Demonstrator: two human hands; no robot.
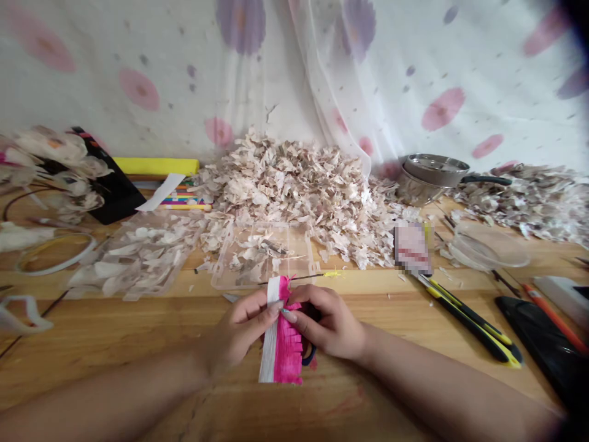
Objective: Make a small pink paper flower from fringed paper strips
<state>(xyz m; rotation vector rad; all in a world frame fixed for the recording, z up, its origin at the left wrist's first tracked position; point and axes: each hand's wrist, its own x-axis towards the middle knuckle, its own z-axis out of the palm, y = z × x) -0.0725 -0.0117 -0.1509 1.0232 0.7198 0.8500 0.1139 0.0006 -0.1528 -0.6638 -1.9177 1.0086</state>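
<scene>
Between my hands a strip of crepe paper (286,353), white along the left and bright pink along the right, hangs toward me over the wooden table. Its pink edge is cut into a short fringe. My left hand (243,325) pinches the strip by its white side near the upper part. With thumb and finger, my right hand (329,322) grips the pink fringe just beside the left fingertips. Under the paper and right hand, a dark blue looped handle (310,355) shows in part; the rest of it is hidden. A pointed grey tip (230,298) sticks out by my left hand.
Ahead stand a clear divided box (221,270) and a large heap of pale petal-like flakes (294,178). A tray of white petals (133,255) lies left. To the right are a yellow-black utility knife (473,319), a metal pan (435,172) and a black phone-like object (538,344).
</scene>
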